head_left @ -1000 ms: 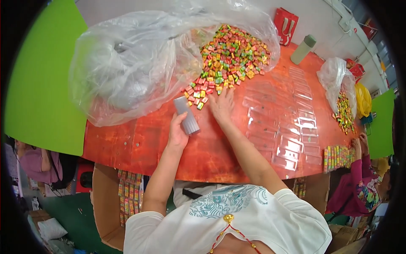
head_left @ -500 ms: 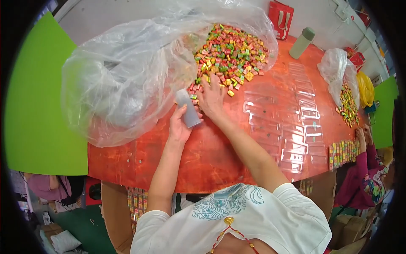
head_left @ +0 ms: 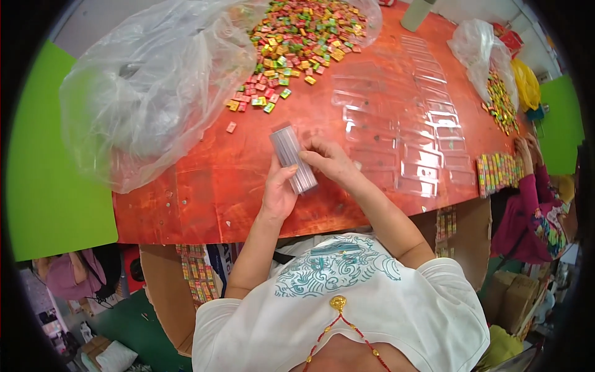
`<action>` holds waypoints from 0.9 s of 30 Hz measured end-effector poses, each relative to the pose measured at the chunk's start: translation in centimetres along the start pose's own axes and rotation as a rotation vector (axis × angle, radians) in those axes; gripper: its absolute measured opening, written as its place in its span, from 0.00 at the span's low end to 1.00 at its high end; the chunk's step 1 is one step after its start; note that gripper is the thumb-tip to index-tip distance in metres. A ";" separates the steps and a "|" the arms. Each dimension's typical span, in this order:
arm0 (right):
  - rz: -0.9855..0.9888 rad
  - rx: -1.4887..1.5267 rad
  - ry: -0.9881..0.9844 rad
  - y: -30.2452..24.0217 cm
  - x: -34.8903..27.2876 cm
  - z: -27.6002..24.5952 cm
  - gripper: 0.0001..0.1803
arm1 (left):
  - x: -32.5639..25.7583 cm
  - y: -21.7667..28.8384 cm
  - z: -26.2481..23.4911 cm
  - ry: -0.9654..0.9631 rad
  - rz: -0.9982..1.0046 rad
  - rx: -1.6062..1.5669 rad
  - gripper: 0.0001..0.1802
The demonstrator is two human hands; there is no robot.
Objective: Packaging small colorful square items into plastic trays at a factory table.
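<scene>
My left hand (head_left: 280, 193) is closed round a narrow stack of clear plastic trays (head_left: 294, 160), its thumb lying across the lower part. The stack is tilted, held above the red table. My right hand (head_left: 331, 162) is at the stack's right edge, fingers curled and the thumb tip pressed against it; whether it pinches a single tray is too small to tell. Beyond the hands lies a big pile of small wrapped candies (head_left: 304, 37) in red, yellow, green and orange. One pink candy (head_left: 231, 127) lies apart, left of the stack.
Rows of clear trays (head_left: 372, 137) lie on the red table (head_left: 204, 211) to the right. A large clear bag (head_left: 142, 93) spreads at left. A bottle (head_left: 416, 13) stands at the back. At far right, a co-worker's hands (head_left: 525, 152) are beside packed candies (head_left: 496, 172).
My right hand has left the candy pile and come back to the stack. The stack has turned, showing its ridged side. The view has shifted, and several candies now lie spread at the pile's near edge.
</scene>
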State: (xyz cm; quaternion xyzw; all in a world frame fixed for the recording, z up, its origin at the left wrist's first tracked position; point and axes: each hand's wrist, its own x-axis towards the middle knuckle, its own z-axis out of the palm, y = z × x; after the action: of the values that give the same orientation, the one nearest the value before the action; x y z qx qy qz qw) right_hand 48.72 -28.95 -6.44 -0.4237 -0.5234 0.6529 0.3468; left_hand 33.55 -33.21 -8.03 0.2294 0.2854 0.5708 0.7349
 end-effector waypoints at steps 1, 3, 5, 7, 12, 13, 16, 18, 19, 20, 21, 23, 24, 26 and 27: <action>0.005 -0.001 0.010 0.2 -0.9 -0.4 0.09 | -0.4 -0.4 0.4 -0.004 -0.009 -0.004 0.30; 0.014 0.109 0.012 0.6 -2.5 -1.0 0.08 | -1.5 -0.8 1.5 -0.004 -0.113 -0.023 0.31; 0.028 0.204 0.021 0.9 -3.8 -1.4 0.08 | -2.0 -1.6 2.1 -0.010 -0.147 -0.005 0.30; 0.036 0.302 0.022 1.1 -4.3 -1.6 0.08 | -2.1 -2.0 2.0 -0.014 -0.172 0.017 0.28; 0.075 0.360 -0.012 0.9 -5.2 -1.5 0.08 | -3.0 -2.1 2.1 -0.035 -0.194 0.000 0.30; 0.076 0.363 -0.016 0.8 -5.4 -1.5 0.08 | -3.1 -2.2 2.1 -0.031 -0.193 0.002 0.30; 0.114 0.285 -0.025 0.6 -5.7 -1.5 0.08 | -3.4 -2.6 2.1 -0.021 -0.140 0.024 0.31; 0.083 0.272 -0.017 0.7 -5.9 -1.4 0.08 | -3.6 -3.0 2.3 -0.058 -0.075 0.043 0.32; 0.086 0.273 -0.015 0.8 -6.0 -1.2 0.08 | -3.7 -3.3 2.0 -0.057 -0.079 0.041 0.32; 0.021 0.188 -0.011 0.9 -6.2 -0.9 0.08 | -3.8 -3.8 1.2 -0.028 -0.070 0.099 0.32; -0.043 0.102 0.001 1.0 -6.3 -0.8 0.08 | -3.7 -3.9 1.3 -0.005 -0.067 0.156 0.32; -0.048 0.134 0.026 1.0 -6.6 -0.5 0.07 | -4.2 -3.8 1.2 -0.009 -0.059 0.193 0.31; -0.017 0.200 -0.015 0.8 -7.0 -0.3 0.07 | -4.8 -3.6 1.6 -0.003 -0.039 0.232 0.29; 0.044 0.271 -0.075 1.0 -8.0 -0.5 0.07 | -5.8 -3.6 2.7 0.005 -0.070 0.207 0.29; 0.052 0.275 -0.070 1.2 -8.4 -0.5 0.07 | -6.3 -3.5 2.8 0.020 -0.077 0.191 0.29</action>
State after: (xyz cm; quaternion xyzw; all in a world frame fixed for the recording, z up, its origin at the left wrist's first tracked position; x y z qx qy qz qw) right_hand 52.54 -36.52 -6.07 -0.3626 -0.4294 0.7416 0.3663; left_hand 36.78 -40.18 -7.37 0.2815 0.3546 0.5145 0.7282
